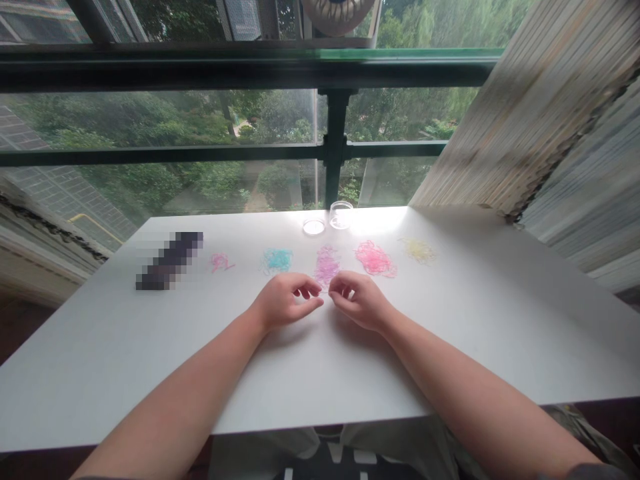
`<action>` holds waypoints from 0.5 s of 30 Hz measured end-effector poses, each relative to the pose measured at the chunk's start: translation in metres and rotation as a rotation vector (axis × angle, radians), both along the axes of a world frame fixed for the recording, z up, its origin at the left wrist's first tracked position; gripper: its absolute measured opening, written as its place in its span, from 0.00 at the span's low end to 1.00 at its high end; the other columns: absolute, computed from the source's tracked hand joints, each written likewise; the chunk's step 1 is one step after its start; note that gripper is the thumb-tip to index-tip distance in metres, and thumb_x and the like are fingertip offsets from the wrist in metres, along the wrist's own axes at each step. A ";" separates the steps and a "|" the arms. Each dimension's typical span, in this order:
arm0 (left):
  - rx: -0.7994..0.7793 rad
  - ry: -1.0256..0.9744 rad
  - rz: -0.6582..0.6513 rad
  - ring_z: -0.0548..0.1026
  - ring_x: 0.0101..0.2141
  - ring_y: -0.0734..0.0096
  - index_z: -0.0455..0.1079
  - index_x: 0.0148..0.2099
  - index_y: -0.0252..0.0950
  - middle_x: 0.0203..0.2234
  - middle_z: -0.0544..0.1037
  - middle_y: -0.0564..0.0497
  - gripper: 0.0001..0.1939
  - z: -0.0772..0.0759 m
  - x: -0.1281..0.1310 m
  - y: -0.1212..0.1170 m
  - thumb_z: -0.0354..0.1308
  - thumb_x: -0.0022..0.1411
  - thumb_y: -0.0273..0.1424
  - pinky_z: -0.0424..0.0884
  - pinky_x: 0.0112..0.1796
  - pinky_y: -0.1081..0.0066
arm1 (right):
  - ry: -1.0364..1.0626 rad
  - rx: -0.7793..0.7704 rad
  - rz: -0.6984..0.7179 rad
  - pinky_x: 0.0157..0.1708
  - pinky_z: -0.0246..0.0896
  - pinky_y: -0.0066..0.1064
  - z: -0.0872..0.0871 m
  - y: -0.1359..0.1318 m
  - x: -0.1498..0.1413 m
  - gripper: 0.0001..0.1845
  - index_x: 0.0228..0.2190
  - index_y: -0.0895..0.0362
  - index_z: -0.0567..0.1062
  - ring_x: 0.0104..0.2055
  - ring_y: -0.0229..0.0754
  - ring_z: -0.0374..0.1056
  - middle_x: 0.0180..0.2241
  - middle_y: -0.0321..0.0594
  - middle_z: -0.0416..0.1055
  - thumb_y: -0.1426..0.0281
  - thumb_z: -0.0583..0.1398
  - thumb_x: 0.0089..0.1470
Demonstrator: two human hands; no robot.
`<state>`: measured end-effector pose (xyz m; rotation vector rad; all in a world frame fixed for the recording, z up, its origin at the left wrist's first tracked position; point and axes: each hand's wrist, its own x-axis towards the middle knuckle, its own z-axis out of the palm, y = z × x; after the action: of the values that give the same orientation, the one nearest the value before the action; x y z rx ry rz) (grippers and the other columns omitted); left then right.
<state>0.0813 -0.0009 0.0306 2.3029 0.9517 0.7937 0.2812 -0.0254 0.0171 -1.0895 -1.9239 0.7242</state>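
The purple pile (328, 263) of thin, band-like strands lies on the white counter (280, 393), just beyond the fingers of both hands, its near edge almost under the tips. The left hand (281, 301) has its fingers curled inward, with the thumb a little apart from them. The right hand (365, 300) faces it, fingers bent and drawn in towards the thumb; whether they pinch a strand cannot be told, as anything between the two hands is too fine to make out. Work this small seems best done with the very tips: lift a single strand free of the tangle, keep any pull light and even so that it neither snaps nor flicks away, and keep the wrists low and steady. It would help to work slightly nearer the body, so that the knuckles do not drag through the purple strands. Just beyond the left fingers, off to the left, is the teal pile (278, 260), and farther left the small pink pile (220, 261). Beyond the right fingers lies the coral pile (375, 259), with the yellow pile (420, 251) farther right. Past the purple strands, away from the fingers, sit a clear round lid (313, 228) and, beside it, a clear container (341, 217).
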 end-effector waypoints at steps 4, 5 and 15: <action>0.014 -0.010 -0.008 0.74 0.27 0.74 0.74 0.36 0.35 0.28 0.79 0.51 0.09 -0.003 0.003 -0.001 0.61 0.53 0.34 0.68 0.30 0.74 | -0.008 0.007 0.018 0.25 0.58 0.24 -0.001 0.000 -0.001 0.05 0.26 0.57 0.69 0.24 0.32 0.60 0.23 0.33 0.66 0.78 0.55 0.47; 0.022 -0.011 -0.001 0.74 0.26 0.74 0.74 0.35 0.35 0.27 0.79 0.51 0.07 -0.002 0.004 -0.001 0.60 0.54 0.33 0.68 0.30 0.74 | -0.013 0.012 0.022 0.26 0.58 0.24 0.000 -0.001 -0.001 0.05 0.26 0.57 0.69 0.24 0.32 0.61 0.23 0.33 0.66 0.78 0.56 0.47; 0.011 0.006 0.009 0.71 0.25 0.76 0.72 0.31 0.35 0.24 0.76 0.54 0.04 0.001 0.002 -0.001 0.56 0.54 0.26 0.65 0.29 0.75 | -0.028 0.080 0.024 0.29 0.58 0.25 0.006 -0.004 0.000 0.06 0.25 0.57 0.68 0.26 0.34 0.61 0.24 0.34 0.66 0.78 0.55 0.47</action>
<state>0.0830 -0.0014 0.0317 2.3136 0.9631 0.7985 0.2809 -0.0298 0.0231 -1.0338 -1.9757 0.6427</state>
